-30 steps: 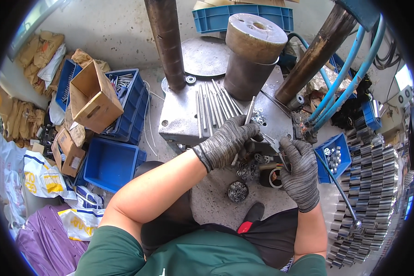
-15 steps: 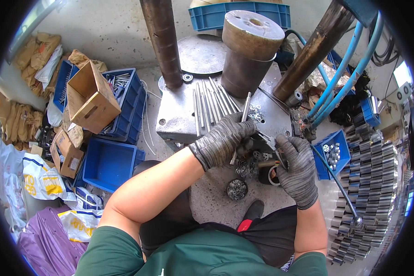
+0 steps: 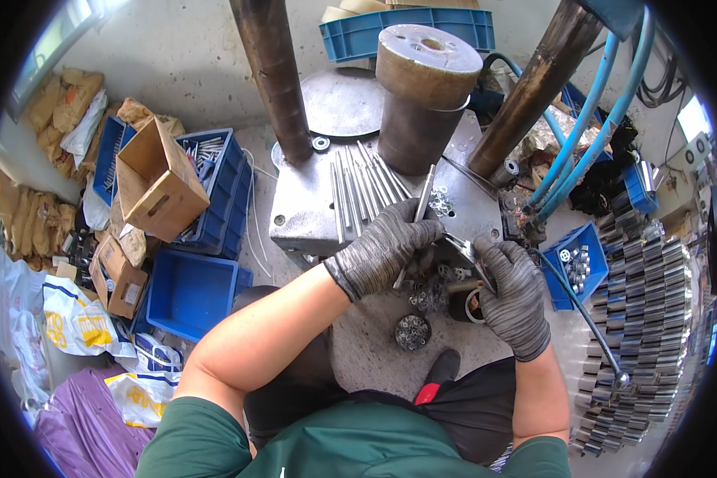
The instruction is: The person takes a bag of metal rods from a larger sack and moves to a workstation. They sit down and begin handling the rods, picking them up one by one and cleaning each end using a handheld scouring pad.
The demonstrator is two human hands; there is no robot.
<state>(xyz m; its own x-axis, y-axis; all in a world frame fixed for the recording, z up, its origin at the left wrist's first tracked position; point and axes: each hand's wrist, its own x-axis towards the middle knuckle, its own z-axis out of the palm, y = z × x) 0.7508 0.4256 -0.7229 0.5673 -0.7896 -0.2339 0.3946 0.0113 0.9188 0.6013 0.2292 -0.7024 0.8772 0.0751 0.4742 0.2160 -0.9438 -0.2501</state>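
Note:
My left hand (image 3: pixel 386 247), in a grey knit glove, is closed round a slim metal rod (image 3: pixel 426 193) whose upper end sticks out above the thumb. My right hand (image 3: pixel 516 296), gloved alike, grips a pair of pliers (image 3: pixel 468 252). The pliers' jaws point left and meet the rod area beside my left fingertips; exactly what they touch is too small to tell. Beyond my left hand, several bare metal rods (image 3: pixel 358 191) lie side by side on a steel press bed (image 3: pixel 303 209). Small metal rings (image 3: pixel 439 201) are scattered on the bed just behind the held rod.
A thick steel ram (image 3: pixel 422 131) stands on the bed between two columns (image 3: pixel 272 80) (image 3: pixel 534 88). Below my hands are a round tub of small rings (image 3: pixel 412 332) and a dark cylinder (image 3: pixel 464 305). Blue crates (image 3: pixel 190 295) stand left; stacked metal tubes (image 3: pixel 637 319) fill the right.
The whole view has shifted slightly. Both hands keep their grips on the rod and the pliers, close together, with only small movement.

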